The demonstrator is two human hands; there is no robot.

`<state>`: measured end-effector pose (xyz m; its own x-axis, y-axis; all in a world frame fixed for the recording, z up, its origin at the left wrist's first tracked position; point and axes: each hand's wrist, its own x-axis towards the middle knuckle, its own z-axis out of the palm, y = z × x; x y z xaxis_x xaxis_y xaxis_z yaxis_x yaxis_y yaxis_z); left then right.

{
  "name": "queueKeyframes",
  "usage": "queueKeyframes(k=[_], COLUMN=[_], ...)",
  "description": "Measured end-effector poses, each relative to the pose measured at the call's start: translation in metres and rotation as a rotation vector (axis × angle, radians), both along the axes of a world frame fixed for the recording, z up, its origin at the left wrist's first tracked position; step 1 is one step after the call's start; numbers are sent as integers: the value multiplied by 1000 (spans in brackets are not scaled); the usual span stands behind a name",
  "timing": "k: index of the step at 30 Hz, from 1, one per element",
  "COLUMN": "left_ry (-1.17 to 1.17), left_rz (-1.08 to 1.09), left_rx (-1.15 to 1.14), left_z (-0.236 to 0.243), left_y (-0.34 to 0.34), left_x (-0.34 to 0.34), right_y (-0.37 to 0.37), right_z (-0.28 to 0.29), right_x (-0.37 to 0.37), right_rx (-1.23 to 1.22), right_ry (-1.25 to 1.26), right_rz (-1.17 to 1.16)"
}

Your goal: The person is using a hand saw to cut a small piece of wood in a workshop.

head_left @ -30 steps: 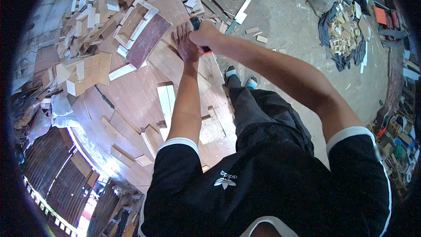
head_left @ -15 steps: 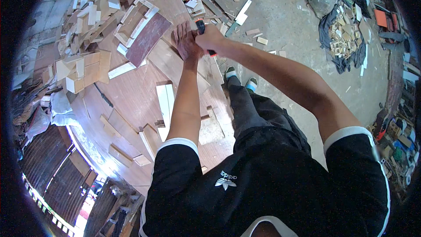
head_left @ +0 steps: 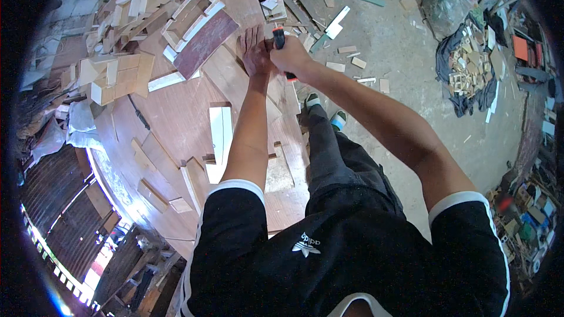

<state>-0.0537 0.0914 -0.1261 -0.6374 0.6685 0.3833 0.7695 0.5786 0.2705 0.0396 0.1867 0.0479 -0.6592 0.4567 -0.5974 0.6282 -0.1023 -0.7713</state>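
Note:
My left hand (head_left: 256,54) lies flat, fingers stretched out, on a long wooden board (head_left: 224,73) at the table's far edge. Right beside it, my right hand (head_left: 290,56) is closed around the black-and-red handle of a tool (head_left: 279,37). The tool's working end is hidden, so its kind cannot be told. Left of my hands a wooden frame with a reddish-brown panel (head_left: 207,46) rests on the table. A white-faced wood block (head_left: 220,135) lies next to my left forearm.
Stacked wooden box pieces (head_left: 117,79) crowd the table's left side. A dark thin tool (head_left: 139,113) and several small boards (head_left: 154,195) lie on the tabletop (head_left: 176,108). Wood offcuts (head_left: 359,62) litter the floor at right, near a dark sack of scraps (head_left: 468,64).
The whole view has shifted slightly. My right hand and the tool handle have moved a little toward me and to the right; my left hand stays flat on the board.

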Motion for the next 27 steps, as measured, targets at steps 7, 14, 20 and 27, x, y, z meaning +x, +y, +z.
queueKeyframes(k=[7,14,20,27], left_ry=[-69,-29,-19,-57], left_rz=[41,75,86,74], left_rx=[42,21,-53,-55], left_z=[0,-1,3,12], left_y=[1,3,3,1], left_x=[3,1,-1,0], right_y=[26,-5,-12,1], right_z=[85,9,50,21], right_x=[44,24,54,26], right_rx=[-483,-135,-80,-116], right_ry=[240,57,217,14], right_rz=[20,-31,3,-62])
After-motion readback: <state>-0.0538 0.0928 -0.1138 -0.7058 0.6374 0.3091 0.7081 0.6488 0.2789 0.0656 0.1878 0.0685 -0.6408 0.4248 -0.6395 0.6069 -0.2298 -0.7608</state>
